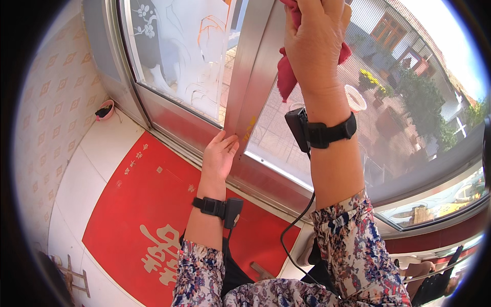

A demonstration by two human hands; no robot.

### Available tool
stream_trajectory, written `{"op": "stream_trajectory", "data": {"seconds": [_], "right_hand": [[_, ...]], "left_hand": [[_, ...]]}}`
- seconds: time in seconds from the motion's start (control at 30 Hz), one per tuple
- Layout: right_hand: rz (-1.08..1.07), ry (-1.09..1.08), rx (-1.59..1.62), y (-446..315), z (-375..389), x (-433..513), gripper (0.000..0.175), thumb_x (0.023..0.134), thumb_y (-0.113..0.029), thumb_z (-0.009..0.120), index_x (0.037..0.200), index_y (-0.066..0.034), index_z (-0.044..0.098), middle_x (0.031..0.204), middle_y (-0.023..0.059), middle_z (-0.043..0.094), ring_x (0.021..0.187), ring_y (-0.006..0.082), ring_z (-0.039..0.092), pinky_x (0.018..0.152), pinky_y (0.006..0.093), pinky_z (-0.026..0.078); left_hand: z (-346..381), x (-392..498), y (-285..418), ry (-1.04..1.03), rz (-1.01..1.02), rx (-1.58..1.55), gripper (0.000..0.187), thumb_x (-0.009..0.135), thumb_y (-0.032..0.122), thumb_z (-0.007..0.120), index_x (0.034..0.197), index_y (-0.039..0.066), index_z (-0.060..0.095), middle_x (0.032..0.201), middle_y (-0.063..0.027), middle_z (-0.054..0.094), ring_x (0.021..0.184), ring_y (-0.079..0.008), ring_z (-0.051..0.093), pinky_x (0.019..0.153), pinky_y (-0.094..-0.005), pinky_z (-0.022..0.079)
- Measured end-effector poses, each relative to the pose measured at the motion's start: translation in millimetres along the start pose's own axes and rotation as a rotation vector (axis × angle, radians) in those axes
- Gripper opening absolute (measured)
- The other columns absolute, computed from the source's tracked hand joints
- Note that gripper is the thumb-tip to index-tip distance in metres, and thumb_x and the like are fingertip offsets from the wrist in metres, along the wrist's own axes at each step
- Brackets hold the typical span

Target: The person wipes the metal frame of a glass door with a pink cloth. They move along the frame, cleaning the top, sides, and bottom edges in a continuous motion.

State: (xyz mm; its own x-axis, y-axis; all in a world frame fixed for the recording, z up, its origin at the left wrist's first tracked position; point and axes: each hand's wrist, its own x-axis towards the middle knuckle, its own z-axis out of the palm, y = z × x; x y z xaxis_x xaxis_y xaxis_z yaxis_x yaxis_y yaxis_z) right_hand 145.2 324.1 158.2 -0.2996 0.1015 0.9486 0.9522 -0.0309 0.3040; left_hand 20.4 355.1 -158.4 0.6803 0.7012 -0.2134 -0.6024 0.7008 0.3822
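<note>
My right hand (pixel 318 50) is raised at the top of the view, gripping a dark-red cloth (pixel 287 75) with a frayed edge. It is in front of a mesh-like door panel (pixel 284 126); whether the cloth presses on it I cannot tell. Lower down, my left hand (pixel 220 155) has its fingers spread, and nothing is in it. Its fingertips are at the metal door frame (pixel 236 126), seemingly touching it. Left of that frame is a frosted glass pane (pixel 184 57) with flower and line designs. Black straps with small boxes circle both forearms.
A red mat (pixel 126 215) bearing writing covers the white tiled floor (pixel 69 203). A pink container (pixel 106 110) sits in the corner by the patterned wall (pixel 50 92). A wooden stool (pixel 76 274) is at lower left. A black cable (pixel 285 234) hangs from my right forearm. Plants (pixel 425 103) show outside.
</note>
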Motion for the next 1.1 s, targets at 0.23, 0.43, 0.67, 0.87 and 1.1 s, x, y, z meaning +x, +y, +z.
{"op": "stream_trajectory", "data": {"seconds": [0.23,0.43,0.67,0.87,1.1], "right_hand": [[-0.054,-0.106,-0.115,-1.2,-0.9,-35.8,0.030,0.074,-0.002,0.078,0.098,-0.0145,0.066,0.109,0.0031,0.057,0.105,0.0283,0.051,0.089,0.0391,0.042],[-0.034,-0.326,-0.035,-26.9,-14.8,-130.6,0.018,0.074,-0.012,0.067,0.091,-0.0138,0.061,0.105,0.0016,0.056,0.106,0.0249,0.054,0.083,0.0382,0.044],[-0.084,-0.635,0.080,-46.4,-33.1,-212.7,0.017,0.072,-0.016,0.064,0.088,-0.0144,0.059,0.107,0.0032,0.056,0.110,0.0236,0.052,0.090,0.0372,0.046],[-0.109,-0.832,0.122,-63.8,-39.2,-284.9,0.024,0.073,-0.019,0.064,0.096,-0.0131,0.061,0.107,0.0021,0.055,0.109,0.0218,0.052,0.090,0.0380,0.046],[-0.073,-1.203,0.234,-90.8,-52.7,-317.5,0.017,0.075,-0.021,0.066,0.090,-0.0134,0.067,0.096,0.0017,0.056,0.098,0.0215,0.054,0.084,0.0340,0.045]], "left_hand": [[-3.7,2.3,0.1,-0.042,-0.036,0.132,0.046,0.096,0.004,0.060,0.138,-0.009,0.047,0.126,-0.0203,0.059,0.119,-0.0276,0.057,0.101,-0.0392,0.047],[3.8,-6.4,1.2,0.011,0.016,0.179,0.056,0.098,0.007,0.058,0.146,-0.008,0.035,0.132,-0.0230,0.055,0.122,-0.0303,0.054,0.102,-0.0405,0.046],[0.8,-3.7,-0.7,0.159,-0.002,0.234,0.063,0.097,0.010,0.062,0.150,-0.005,0.031,0.137,-0.0234,0.051,0.127,-0.0317,0.051,0.102,-0.0419,0.044],[0.6,-3.0,-4.8,0.161,-0.018,0.179,0.062,0.097,0.010,0.061,0.150,-0.004,0.032,0.143,-0.0218,0.046,0.131,-0.0307,0.047,0.106,-0.0427,0.042],[6.2,-6.8,-1.0,0.163,-0.026,0.228,0.061,0.098,0.009,0.058,0.151,-0.005,0.030,0.148,-0.0236,0.042,0.136,-0.0325,0.044,0.112,-0.0433,0.039]]}}
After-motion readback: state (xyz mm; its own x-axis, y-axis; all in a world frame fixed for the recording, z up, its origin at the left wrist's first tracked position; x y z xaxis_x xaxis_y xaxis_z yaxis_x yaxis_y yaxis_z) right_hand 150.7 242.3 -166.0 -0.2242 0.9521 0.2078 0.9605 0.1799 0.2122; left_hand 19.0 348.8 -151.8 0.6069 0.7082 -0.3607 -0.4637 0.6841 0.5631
